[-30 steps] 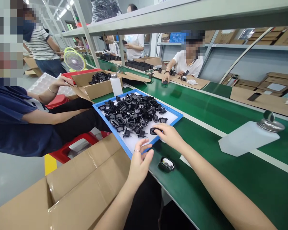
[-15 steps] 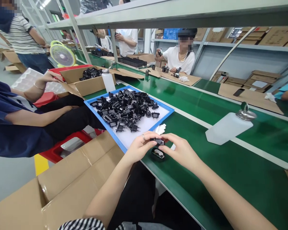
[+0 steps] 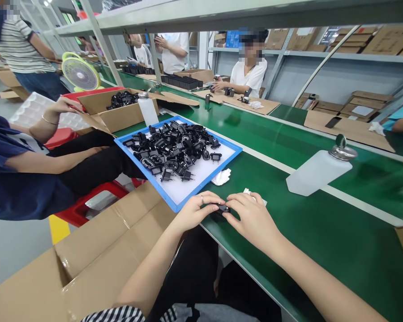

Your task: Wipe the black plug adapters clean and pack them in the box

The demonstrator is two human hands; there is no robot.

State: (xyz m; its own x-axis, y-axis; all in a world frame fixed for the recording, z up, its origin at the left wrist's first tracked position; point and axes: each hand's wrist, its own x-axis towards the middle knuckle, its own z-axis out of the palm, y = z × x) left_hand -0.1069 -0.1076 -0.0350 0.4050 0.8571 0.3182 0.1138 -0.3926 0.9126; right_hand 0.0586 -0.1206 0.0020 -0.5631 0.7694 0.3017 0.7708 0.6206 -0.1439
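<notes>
The left hand (image 3: 195,212) and right hand (image 3: 252,218) pinch a small black piece (image 3: 224,208) with a round end, partly hidden.

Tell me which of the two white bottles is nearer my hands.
The bottle on the right, beyond your right hand; the other bottle is farther off, beside the cardboard box of black parts.

Head camera, facing forward and down.
I look from the wearer's head (my only feed), near above the left hand (image 3: 193,212) and right hand (image 3: 253,219), across the green bench (image 3: 349,232) to distant shelving (image 3: 372,56) up top.
</notes>
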